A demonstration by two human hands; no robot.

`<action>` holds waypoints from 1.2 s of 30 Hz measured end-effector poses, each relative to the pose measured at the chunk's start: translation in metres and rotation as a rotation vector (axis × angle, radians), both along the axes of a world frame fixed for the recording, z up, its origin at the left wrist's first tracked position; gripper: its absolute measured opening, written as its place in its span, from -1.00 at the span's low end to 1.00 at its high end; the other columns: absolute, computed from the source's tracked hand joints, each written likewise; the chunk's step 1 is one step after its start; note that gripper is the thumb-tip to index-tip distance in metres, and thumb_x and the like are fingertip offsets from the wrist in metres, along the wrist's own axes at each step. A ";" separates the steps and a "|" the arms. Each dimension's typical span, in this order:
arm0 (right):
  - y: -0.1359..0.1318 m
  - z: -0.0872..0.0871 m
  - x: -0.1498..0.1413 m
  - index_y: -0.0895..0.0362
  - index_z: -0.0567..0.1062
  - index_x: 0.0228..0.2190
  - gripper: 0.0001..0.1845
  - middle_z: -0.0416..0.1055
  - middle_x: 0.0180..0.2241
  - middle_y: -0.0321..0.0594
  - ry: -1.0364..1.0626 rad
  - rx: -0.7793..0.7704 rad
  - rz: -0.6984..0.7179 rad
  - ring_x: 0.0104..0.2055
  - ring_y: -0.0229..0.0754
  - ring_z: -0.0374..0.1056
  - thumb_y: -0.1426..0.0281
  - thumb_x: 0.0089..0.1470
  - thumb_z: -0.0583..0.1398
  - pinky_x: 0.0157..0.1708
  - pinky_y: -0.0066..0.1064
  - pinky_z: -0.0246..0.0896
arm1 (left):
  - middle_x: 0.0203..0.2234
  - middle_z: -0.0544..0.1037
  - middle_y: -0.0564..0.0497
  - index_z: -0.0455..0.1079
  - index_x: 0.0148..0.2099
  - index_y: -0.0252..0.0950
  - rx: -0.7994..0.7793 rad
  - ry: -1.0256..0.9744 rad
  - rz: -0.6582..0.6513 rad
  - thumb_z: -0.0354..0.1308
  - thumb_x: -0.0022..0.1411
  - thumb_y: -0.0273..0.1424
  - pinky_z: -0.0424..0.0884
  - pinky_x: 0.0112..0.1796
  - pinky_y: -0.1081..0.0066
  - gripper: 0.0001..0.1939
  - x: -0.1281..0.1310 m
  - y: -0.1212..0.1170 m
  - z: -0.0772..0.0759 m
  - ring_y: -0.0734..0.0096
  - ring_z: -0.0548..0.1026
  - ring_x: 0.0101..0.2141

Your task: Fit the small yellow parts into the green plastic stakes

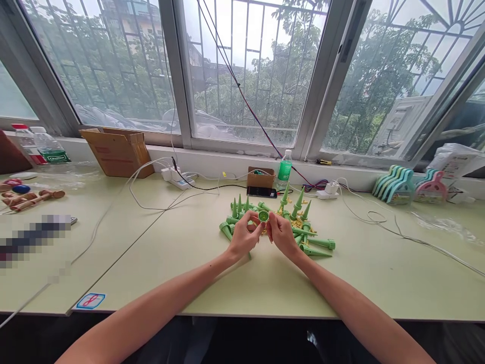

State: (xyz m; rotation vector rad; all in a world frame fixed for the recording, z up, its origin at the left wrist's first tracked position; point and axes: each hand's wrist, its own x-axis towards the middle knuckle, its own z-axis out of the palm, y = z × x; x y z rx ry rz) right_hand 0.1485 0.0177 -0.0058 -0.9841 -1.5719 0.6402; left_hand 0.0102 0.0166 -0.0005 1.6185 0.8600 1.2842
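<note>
My left hand [244, 236] and my right hand [279, 233] meet over the pale green table [197, 273], fingers pinched on one green plastic spike [263, 216] whose round open end faces me. Behind and around both hands lies a pile of green spikes [303, 227], some standing point up, some lying on their sides, mixed with small yellow parts [295, 221]. One spike [316, 251] lies just right of my right hand.
A small cardboard box [260, 178], a black phone [261, 192] and a green-labelled bottle [285, 166] stand behind the pile. White cables [151, 202] and a power strip [177, 178] cross the table. A larger cardboard box [117, 150] sits back left, coloured plastic pieces [394, 184] back right.
</note>
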 end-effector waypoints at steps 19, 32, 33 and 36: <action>0.002 -0.002 0.004 0.09 0.18 -0.57 -0.50 0.12 -0.73 -0.44 -0.053 0.030 0.082 -0.74 -0.37 0.07 0.07 0.29 -0.11 -0.66 -0.49 -0.01 | -0.72 0.33 0.14 0.20 -0.36 -0.29 -0.208 -0.127 -0.176 0.04 0.23 -0.07 0.20 -0.70 0.55 -0.63 -0.005 -0.001 0.012 0.55 0.29 -0.73; 0.005 -0.002 0.006 0.05 0.10 -0.52 -0.51 0.07 -0.76 -0.46 0.003 -0.033 0.104 -0.78 -0.35 0.05 -0.07 0.20 -0.07 -0.75 -0.49 -0.10 | -0.75 0.31 0.16 0.34 -0.14 -0.36 -0.141 -0.041 -0.192 0.06 0.22 -0.05 0.22 -0.67 0.55 -0.56 -0.008 0.001 0.010 0.58 0.25 -0.74; 0.005 -0.002 0.006 0.05 0.10 -0.52 -0.50 0.06 -0.76 -0.47 0.007 -0.041 0.099 -0.78 -0.35 0.05 -0.08 0.19 -0.06 -0.76 -0.49 -0.10 | -0.75 0.32 0.16 0.34 -0.08 -0.38 -0.136 -0.036 -0.184 0.07 0.22 -0.06 0.22 -0.67 0.55 -0.53 -0.008 0.002 0.010 0.59 0.24 -0.74; 0.005 -0.001 0.007 0.05 0.14 -0.53 -0.49 0.08 -0.77 -0.46 0.008 -0.052 0.090 -0.78 -0.35 0.04 -0.09 0.18 -0.07 -0.75 -0.49 -0.06 | -0.74 0.31 0.16 0.32 0.07 -0.40 -0.109 -0.013 -0.190 0.09 0.21 -0.09 0.24 -0.67 0.55 -0.46 -0.009 0.002 0.008 0.59 0.25 -0.74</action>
